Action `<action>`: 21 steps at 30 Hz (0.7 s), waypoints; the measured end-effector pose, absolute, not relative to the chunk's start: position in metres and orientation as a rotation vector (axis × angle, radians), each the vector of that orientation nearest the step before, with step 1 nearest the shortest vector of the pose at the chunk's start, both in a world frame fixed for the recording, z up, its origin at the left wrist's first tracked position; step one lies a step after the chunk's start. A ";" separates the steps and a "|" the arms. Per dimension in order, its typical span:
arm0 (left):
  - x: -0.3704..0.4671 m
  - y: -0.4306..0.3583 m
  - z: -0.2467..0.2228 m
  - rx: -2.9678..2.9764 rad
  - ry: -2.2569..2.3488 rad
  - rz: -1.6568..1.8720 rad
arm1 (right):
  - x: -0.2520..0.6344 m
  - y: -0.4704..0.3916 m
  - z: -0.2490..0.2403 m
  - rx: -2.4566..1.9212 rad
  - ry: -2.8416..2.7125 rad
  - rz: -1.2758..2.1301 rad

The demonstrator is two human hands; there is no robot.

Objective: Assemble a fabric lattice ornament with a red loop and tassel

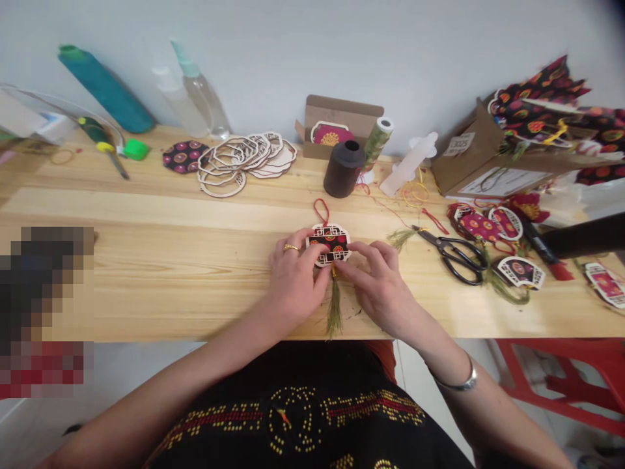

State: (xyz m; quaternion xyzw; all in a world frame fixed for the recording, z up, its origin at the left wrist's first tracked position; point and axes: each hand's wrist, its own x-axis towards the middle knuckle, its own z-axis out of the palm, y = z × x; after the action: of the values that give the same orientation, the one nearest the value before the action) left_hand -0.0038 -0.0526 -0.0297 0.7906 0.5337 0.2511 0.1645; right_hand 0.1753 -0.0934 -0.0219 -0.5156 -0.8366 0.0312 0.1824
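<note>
A tasselled hanging ornament (pixel 336 242) with dark patterned fabric, a pale lattice frame, a red cord loop (pixel 321 210) and an olive tassel (pixel 334 309) is between my hands, near the table's front edge. My left hand (pixel 297 277) grips its left side, thumb across the front. My right hand (pixel 383 280) pinches at its right and lower edge, close to where the tassel joins. Both hands are closed on the ornament, and its back is hidden. Right of my right hand lie black-handled scissors (pixel 461 257), beside a loose tassel (pixel 401 238).
Lattice frames (pixel 244 159) lie in a pile at the back, left of a black thread spool (pixel 344 170) and a small open box (pixel 344 107). A carton (pixel 469 150) of fabric pieces stands back right, with finished ornaments (pixel 483 223) before it. A screwdriver (pixel 105 148) lies left.
</note>
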 end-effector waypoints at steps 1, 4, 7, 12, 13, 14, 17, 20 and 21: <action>-0.004 -0.053 -0.030 2.253 1.522 0.714 | 0.175 -0.093 -0.022 -1.453 -2.362 0.089; -0.004 -0.053 -0.030 2.255 1.520 0.717 | 0.175 -0.093 -0.022 -1.452 -2.368 0.081; -0.004 -0.053 -0.030 2.261 1.512 0.728 | 0.175 -0.093 -0.024 -1.463 -2.384 0.058; -0.004 -0.053 -0.029 2.251 1.506 0.720 | 0.177 -0.093 -0.024 -1.452 -2.465 -0.051; -0.004 -0.053 -0.028 2.247 1.504 0.714 | 0.177 -0.093 -0.024 -1.443 -2.485 -0.088; -0.004 -0.053 -0.027 2.245 1.500 0.707 | 0.177 -0.093 -0.023 -1.435 -2.499 -0.124; -0.005 -0.054 -0.026 2.237 1.498 0.706 | 0.177 -0.092 -0.023 -1.435 -2.527 -0.175; -0.005 -0.054 -0.027 2.243 1.495 0.734 | 0.177 -0.092 -0.025 -1.435 -2.526 -0.160; -0.005 -0.054 -0.028 2.247 1.495 0.744 | 0.177 -0.091 -0.025 -1.433 -2.521 -0.159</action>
State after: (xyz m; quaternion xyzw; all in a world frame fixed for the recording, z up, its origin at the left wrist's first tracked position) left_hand -0.0047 -0.0536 -0.0278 0.7909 0.5262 0.2618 0.1703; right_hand 0.1765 -0.0914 -0.0249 -0.4899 -0.8620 -0.0542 0.1183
